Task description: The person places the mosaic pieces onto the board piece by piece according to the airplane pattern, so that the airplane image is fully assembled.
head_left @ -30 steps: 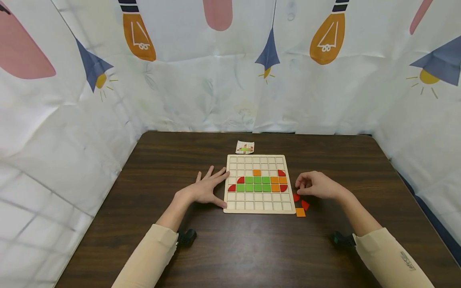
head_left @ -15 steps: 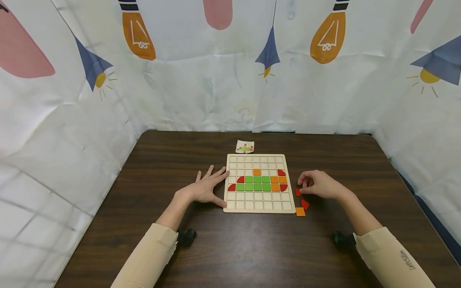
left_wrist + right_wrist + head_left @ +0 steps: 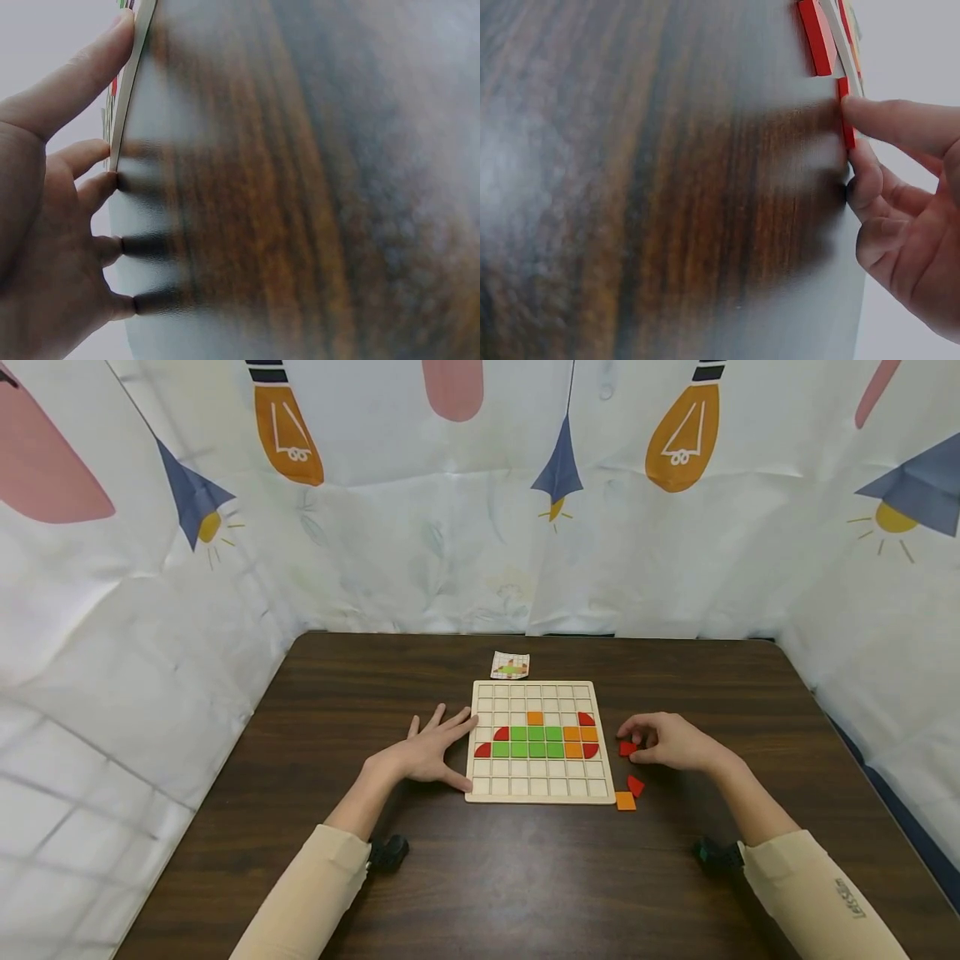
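Note:
In the head view, a pale wooden grid board [image 3: 540, 785] lies on the dark table, with green and orange square tiles and red round-edged tiles set in its cells. My left hand [image 3: 423, 752] is spread along the board's left side, thumb and fingertips touching its edge. To the right of the board, my right hand [image 3: 671, 743] holds a small red tile [image 3: 627, 748] at the tabletop between thumb and fingers. The right wrist view shows that red tile [image 3: 846, 112] edge-on. A second red tile [image 3: 635, 787] and an orange square tile [image 3: 626, 802] lie nearer me.
A small picture card [image 3: 510, 666] lies just beyond the board's far edge. Printed fabric [image 3: 465, 552] hangs around the far side and both sides of the table [image 3: 510, 877].
My right hand has slid the red tile away from me and slightly right, clear of the board's edge. My left hand has stayed put.

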A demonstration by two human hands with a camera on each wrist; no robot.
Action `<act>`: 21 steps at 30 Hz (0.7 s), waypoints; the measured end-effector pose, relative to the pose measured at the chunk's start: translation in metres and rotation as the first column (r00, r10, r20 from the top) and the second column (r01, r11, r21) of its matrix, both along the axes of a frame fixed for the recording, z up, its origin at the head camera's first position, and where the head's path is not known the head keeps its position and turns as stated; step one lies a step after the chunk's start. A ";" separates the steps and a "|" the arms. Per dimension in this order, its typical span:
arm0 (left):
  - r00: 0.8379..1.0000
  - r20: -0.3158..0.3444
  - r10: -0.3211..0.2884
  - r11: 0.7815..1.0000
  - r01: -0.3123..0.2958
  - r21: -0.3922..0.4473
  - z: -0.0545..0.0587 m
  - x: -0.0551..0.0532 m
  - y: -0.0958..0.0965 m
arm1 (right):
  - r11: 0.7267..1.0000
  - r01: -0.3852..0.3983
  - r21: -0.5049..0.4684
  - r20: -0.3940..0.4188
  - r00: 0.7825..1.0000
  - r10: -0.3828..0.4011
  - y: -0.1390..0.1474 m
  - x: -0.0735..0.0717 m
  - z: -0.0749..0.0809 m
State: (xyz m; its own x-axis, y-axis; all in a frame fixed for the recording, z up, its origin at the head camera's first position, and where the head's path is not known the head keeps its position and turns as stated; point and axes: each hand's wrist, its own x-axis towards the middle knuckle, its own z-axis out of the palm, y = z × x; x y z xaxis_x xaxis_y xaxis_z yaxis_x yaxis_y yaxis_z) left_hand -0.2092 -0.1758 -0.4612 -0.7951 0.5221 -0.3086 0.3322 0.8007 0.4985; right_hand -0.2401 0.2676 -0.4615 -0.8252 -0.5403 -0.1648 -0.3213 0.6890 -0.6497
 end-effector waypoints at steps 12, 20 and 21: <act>1.000 -0.001 0.000 1.000 0.000 -0.010 0.000 0.000 0.000 | 1.000 -0.016 0.025 0.000 1.000 0.016 0.000 -0.002 -0.001; 1.000 -0.005 0.000 1.000 0.000 -0.004 -0.003 -0.002 -0.001 | 1.000 -0.015 0.024 -0.024 1.000 0.016 0.002 -0.001 -0.002; 1.000 -0.005 0.001 1.000 -0.001 -0.003 -0.002 -0.001 -0.001 | 1.000 -0.013 0.022 -0.026 1.000 0.013 0.002 0.000 -0.001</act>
